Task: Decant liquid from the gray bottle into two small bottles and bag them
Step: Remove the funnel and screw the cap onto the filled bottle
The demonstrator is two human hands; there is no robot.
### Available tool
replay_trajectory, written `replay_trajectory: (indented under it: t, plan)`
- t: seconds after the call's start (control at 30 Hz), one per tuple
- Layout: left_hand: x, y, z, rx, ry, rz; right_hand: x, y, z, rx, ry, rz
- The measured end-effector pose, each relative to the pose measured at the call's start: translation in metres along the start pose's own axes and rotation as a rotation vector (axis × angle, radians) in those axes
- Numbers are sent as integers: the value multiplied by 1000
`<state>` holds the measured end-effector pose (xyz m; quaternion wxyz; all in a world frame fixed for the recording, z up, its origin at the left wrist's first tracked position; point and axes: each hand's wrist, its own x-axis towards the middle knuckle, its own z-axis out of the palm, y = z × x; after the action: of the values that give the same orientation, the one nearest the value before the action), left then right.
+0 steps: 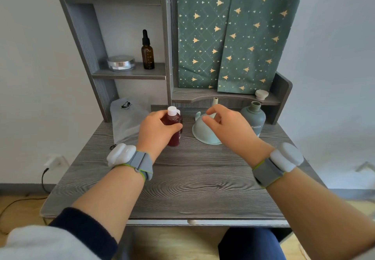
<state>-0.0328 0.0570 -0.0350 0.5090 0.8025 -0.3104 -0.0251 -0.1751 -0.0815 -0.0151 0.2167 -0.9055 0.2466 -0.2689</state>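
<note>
The bag (pixel 125 121) lies flat at the desk's (pixel 192 182) 10 o'clock corner, close at 10 o'clock from your left hand (pixel 156 129), which is the nearer one. The gray bottle (pixel 253 117) stands uncapped at 2 o'clock, with the funnel (pixel 203 132) mouth-down at its 9 o'clock. Your left fingers curl round an upright, capped small bottle (pixel 173 121), with the second small bottle (pixel 180 117) just behind it, while your right hand (pixel 225 123) hovers over the funnel, fingers loosely curled, pinching nothing.
</note>
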Motion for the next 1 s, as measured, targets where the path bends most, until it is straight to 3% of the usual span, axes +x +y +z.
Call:
replay_trajectory:
  t: [0.23,0.33,0.43,0.5,0.6,0.8,1.0]
  plan:
    - [3,-1,7,-38,-39,-37,1,-4,-15,32,21,-5]
    - [-1,5,11,-42,64,-27,4,-7,-30,71,67,-13]
    - [-10,21,14,-23,297,178,9,-5,-51,116,175,-45]
    - [-14,38,21,12,360,358,14,-1,-67,129,273,-58]
    - [-19,61,41,-17,237,433,27,10,-87,122,360,-19]
    - [-27,80,92,-150,-155,286,57,60,-97,-73,282,100]
    - [-25,89,126,-180,-294,203,80,95,-87,-170,182,172]
